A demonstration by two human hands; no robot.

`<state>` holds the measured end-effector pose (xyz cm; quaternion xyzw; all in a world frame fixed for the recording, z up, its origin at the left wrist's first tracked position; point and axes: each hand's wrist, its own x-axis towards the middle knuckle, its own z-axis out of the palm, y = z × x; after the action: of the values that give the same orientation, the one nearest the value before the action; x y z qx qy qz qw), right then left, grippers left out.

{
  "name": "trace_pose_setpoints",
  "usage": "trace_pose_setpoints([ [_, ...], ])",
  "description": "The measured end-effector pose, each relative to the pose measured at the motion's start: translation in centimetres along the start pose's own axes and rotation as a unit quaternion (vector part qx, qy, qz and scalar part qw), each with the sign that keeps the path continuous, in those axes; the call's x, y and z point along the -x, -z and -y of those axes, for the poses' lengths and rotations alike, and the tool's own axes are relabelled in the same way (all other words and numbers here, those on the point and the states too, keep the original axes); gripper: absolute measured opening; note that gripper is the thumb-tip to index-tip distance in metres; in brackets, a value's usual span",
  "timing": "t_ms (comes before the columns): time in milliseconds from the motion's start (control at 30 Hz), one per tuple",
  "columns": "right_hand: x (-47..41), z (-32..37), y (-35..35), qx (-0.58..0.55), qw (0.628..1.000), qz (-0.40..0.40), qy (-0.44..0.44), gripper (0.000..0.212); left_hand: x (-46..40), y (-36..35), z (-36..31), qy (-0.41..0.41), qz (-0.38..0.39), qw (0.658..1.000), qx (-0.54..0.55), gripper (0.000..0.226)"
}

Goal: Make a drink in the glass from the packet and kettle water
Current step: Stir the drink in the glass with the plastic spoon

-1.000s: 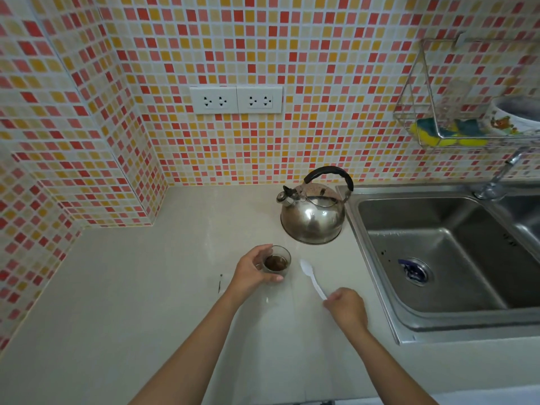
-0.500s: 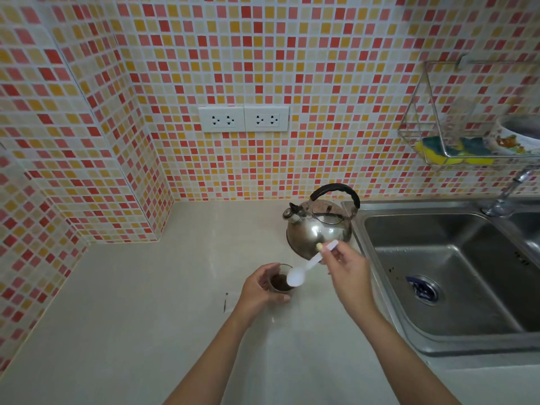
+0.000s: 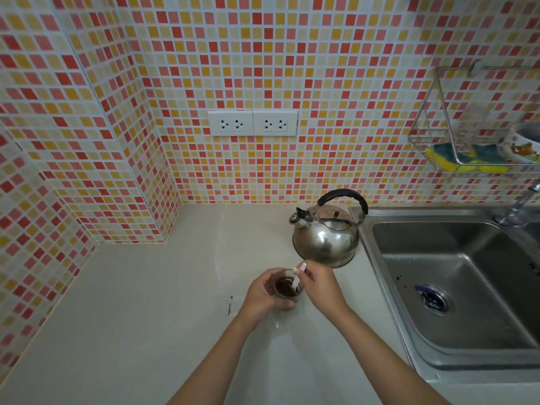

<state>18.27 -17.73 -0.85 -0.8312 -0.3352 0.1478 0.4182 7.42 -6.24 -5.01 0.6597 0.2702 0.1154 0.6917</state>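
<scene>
- Counter (image 3: 131, 317): pale, fills the lower frame below a wall (image 3: 292, 68) of red, orange and cream mosaic tiles.
- Sink (image 3: 455, 290): steel, at 3 o'clock from the glass, with a drain (image 3: 435, 299) in its floor and a tap (image 3: 517, 209) at its far right corner.
- Rack (image 3: 447, 141): wire, on the wall at 2 o'clock, with sponges (image 3: 464, 159) in it.
- Sockets (image 3: 252, 123): two white plates on the wall at 12 o'clock.
- Kettle (image 3: 325, 238): steel with a black handle, on the counter at 1 o'clock from the glass, just left of the sink.
- Left hand (image 3: 260, 296): fingers curl round the glass from 9 o'clock, gripping it.
- Right hand (image 3: 321, 285): at 3 o'clock of the glass, pinching the spoon's upper end.
- Glass (image 3: 287, 289): small, on the counter near frame centre, dark brown contents inside.
- Spoon (image 3: 296, 283): white, tilted, lower end down in the glass.
</scene>
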Motion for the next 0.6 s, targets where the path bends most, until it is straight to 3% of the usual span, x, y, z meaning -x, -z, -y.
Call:
trace_pose_setpoints([
  [133, 0.00, 0.43, -0.59, -0.048, 0.998, 0.012, -0.025, 0.020, -0.06, 0.08, 0.06, -0.005, 0.000, 1.000, -0.003, 0.072],
  [267, -0.23, 0.11, -0.16, 0.007, 1.000, -0.009, 0.001, 0.022, -0.08, 0.05, 0.03, 0.001, 0.003, 1.000, -0.015, 0.076],
  [433, -0.27, 0.33, -0.69, -0.020, 0.999, 0.028, 0.007, 0.024, -0.16, 0.11, 0.17, 0.004, -0.001, 1.000, -0.024, 0.073],
  [600, -0.71, -0.01, -0.32, 0.038, 0.999, -0.001, 0.017, 0.021, -0.40, 0.13, 0.21, 0.015, -0.002, 0.999, -0.028, 0.079],
])
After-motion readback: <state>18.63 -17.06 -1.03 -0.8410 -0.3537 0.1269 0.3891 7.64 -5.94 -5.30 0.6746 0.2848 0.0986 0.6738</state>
